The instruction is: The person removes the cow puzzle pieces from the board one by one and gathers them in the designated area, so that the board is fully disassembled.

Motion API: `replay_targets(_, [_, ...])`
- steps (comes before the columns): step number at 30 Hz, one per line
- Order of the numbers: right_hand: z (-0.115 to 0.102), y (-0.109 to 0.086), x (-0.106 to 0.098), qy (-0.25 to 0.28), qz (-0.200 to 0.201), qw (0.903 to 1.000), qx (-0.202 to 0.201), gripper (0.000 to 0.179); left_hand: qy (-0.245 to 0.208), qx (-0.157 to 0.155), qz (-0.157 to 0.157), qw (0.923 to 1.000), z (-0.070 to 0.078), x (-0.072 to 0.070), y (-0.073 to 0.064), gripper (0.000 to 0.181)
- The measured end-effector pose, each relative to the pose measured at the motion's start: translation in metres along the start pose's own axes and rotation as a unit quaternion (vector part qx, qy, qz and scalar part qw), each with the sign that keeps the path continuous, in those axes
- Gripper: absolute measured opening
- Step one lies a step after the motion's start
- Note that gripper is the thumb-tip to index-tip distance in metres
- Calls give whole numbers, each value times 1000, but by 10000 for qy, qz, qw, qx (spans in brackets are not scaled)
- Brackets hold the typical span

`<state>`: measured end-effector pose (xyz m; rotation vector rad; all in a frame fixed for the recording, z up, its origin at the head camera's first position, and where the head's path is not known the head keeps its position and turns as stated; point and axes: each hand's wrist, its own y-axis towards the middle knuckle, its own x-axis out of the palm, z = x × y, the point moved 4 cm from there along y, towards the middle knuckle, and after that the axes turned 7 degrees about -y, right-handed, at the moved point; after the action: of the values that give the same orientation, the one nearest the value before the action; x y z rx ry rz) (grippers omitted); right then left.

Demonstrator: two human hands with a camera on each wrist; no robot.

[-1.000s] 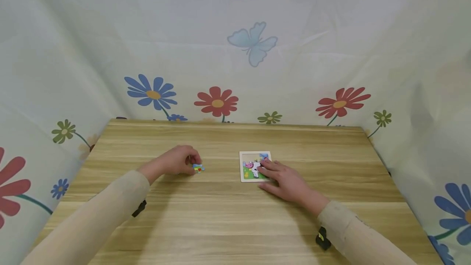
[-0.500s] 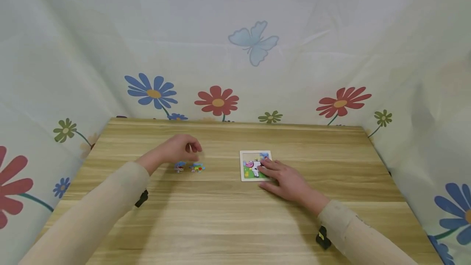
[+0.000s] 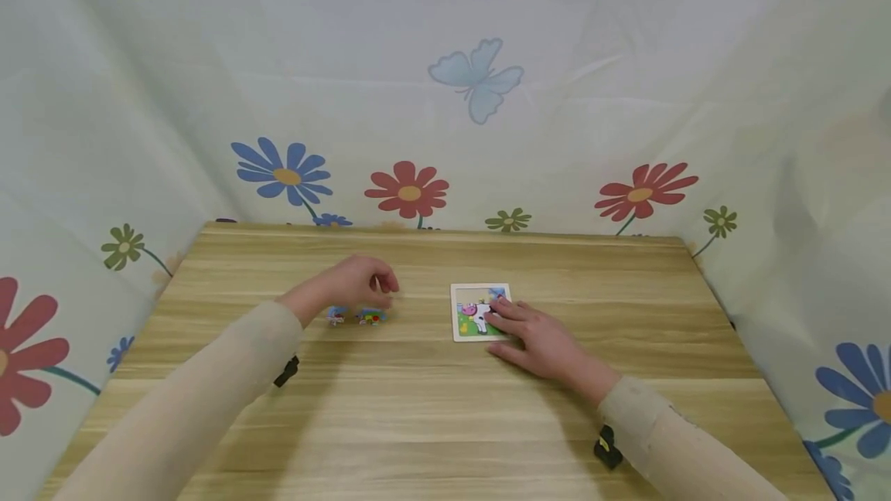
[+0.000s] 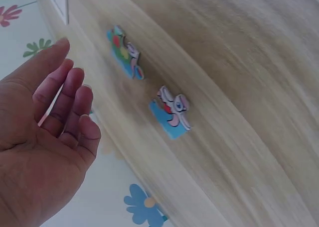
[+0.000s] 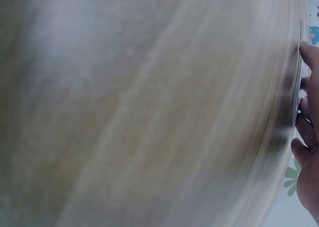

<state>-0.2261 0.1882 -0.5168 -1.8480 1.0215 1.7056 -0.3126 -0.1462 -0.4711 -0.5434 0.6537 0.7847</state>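
My left hand (image 3: 358, 283) hovers over the table beside two small puzzle pieces, fingers loosely bent. In the left wrist view, no piece shows between the thumb and fingertips of that hand (image 4: 55, 122). One piece, green and blue with a red spot (image 4: 124, 53), lies nearer the fingers. The other carries a white rabbit-like figure on blue (image 4: 169, 127). With spread fingers my right hand (image 3: 539, 337) rests on the right side of a white-framed cow puzzle (image 3: 468, 328). Bare beige backing shows at its upper left; the fingers cover part of the right side.
The wood-grain table (image 3: 445, 408) reaches back to a pale cloth backdrop (image 3: 362, 37) printed with flowers and a butterfly. Cloth also hangs at both sides. A black strap part (image 3: 608, 448) sits at the right wrist.
The left hand has lifted from the puzzle pieces and shifted right, uncovering both of them. The right hand stays on the cow puzzle.
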Motion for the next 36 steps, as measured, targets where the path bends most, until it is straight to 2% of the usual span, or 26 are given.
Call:
replay_targets(6, [2,-1,-1,3,14,10000,-13,58,227,-94,-81,9997,-3,3,-5,15])
replay_targets(9, [2,-1,-1,-7,36,10000,-23,58,196,-134,-32,9997,-5,2,-7,16])
replay_targets(13, [3,0,-1,-15,47,10000,-42,58,91,-30,57,9999,0,2,-2,20])
replay_targets(18, [1,1,-2,-44,43,9999,-98,59,15,81,163,9998,15,9,15,22])
replay_targets(21, [0,0,-2,-55,28,9999,-137,59,-37,61,167,9998,24,16,29,23])
replay_targets(28, [-1,-3,-1,-91,142,9996,-218,57,-34,236,105,9997,48,34,60,21])
replay_targets(36, [-6,-8,-3,-110,237,9986,-462,56,-421,-11,105,9991,69,55,83,23])
